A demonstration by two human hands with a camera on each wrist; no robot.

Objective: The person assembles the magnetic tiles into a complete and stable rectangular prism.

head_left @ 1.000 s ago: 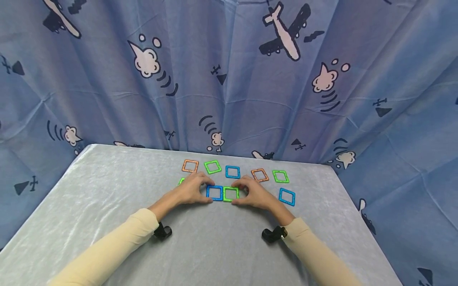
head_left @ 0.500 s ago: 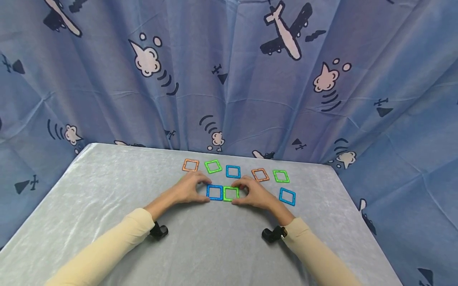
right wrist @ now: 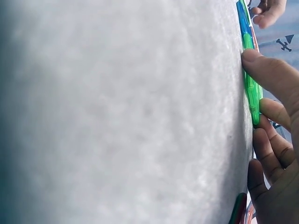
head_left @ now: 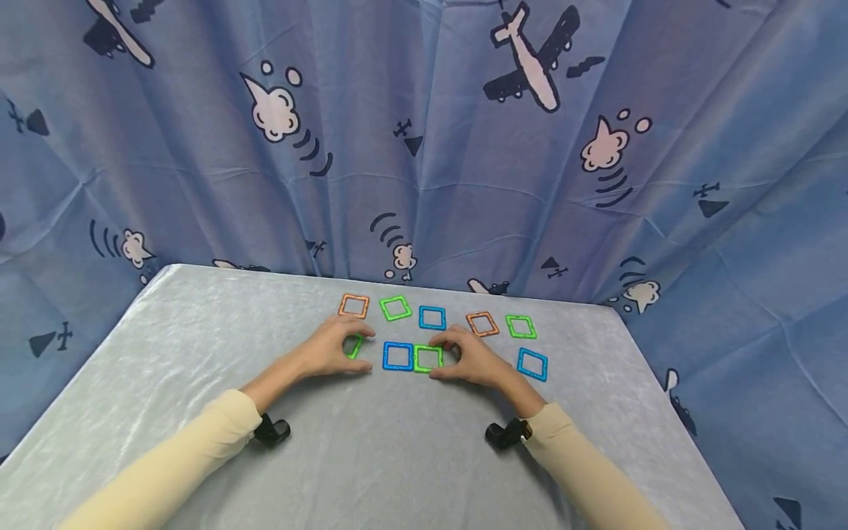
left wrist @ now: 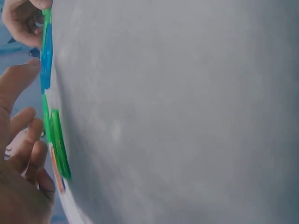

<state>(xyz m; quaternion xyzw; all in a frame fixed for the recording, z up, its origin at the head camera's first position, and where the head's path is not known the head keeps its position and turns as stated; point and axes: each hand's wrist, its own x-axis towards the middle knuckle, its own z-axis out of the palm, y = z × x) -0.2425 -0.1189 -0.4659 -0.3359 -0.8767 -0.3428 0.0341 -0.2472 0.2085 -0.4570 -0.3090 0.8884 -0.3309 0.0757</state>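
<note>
In the head view my right hand (head_left: 469, 359) pinches a green square magnetic tile (head_left: 417, 358) between thumb and fingers, at its right side. A blue square tile (head_left: 384, 356) lies flat against that tile's left edge. My left hand (head_left: 326, 349) is apart from the blue tile, thumb and fingers spread in a curve over another green tile (head_left: 356, 347), which is partly hidden beneath it. The left wrist view shows this green tile (left wrist: 60, 144) close beside the loose fingers. In the right wrist view the thumb touches the pinched green tile (right wrist: 251, 91).
Behind the hands lies a row of tile frames: orange (head_left: 341, 306), green (head_left: 395, 318), blue (head_left: 433, 327), orange (head_left: 482, 333) and green (head_left: 520, 336). Another blue tile (head_left: 532, 376) lies right of my right hand. A curtain (head_left: 437, 184) hangs behind the grey cloth-covered table (head_left: 404, 456).
My left hand has let go of the blue tile and moved left, over the green tile there. The right hand stays in place on its green tile.
</note>
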